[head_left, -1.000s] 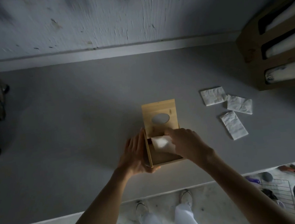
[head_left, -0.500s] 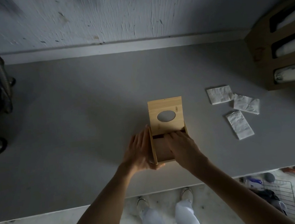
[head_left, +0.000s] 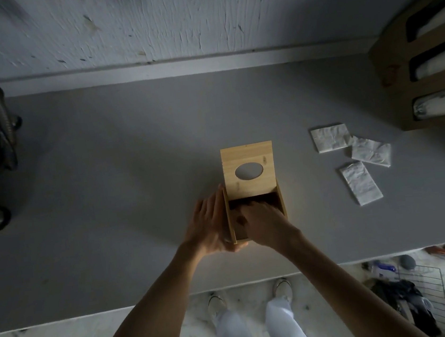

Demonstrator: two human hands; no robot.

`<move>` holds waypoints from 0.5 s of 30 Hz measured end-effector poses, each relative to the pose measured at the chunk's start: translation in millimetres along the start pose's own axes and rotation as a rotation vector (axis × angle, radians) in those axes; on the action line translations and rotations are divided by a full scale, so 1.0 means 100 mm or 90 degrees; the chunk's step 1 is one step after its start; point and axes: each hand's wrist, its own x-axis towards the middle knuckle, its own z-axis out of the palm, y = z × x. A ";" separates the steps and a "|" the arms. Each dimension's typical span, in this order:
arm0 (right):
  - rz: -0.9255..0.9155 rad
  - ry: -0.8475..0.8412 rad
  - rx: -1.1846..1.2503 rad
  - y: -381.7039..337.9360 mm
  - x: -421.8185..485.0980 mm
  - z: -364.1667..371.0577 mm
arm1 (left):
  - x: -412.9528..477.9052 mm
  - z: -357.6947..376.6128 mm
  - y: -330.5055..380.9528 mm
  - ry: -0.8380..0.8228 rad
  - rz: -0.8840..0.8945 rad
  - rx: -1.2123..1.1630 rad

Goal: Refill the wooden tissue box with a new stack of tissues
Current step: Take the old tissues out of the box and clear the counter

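wooden tissue box (head_left: 282,203) open, right hand (head_left: 266,225) inside

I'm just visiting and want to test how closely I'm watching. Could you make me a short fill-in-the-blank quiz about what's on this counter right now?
1. The hole in the wooden tissue box's lid has an ____ shape.
2. The ____ hand reaches down inside the box.
3. The left hand lies flat against the box's ____ side.
4. ____ folded tissues lie loose on the grey counter, to the right of the box.

Missing words: oval; right; left; three
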 end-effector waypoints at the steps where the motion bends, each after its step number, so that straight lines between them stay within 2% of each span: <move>1: -0.007 0.000 0.006 -0.01 0.00 0.01 | 0.00 -0.01 0.00 0.010 0.006 0.004; 4: -0.009 -0.010 0.027 -0.06 -0.03 0.01 | -0.02 -0.05 0.02 0.031 0.017 0.002; 7: 0.022 0.045 0.078 -0.09 -0.10 -0.02 | -0.02 -0.06 0.03 0.028 0.019 0.014; 10: 0.029 0.051 0.096 -0.17 -0.21 -0.03 | -0.02 -0.06 0.03 0.025 0.020 0.027; 13: 0.081 0.151 0.109 -0.27 -0.37 -0.02 | -0.02 -0.05 -0.01 -0.004 0.010 0.045; 15: 0.106 0.142 0.093 -0.32 -0.48 -0.01 | -0.02 -0.05 -0.01 -0.027 0.004 0.065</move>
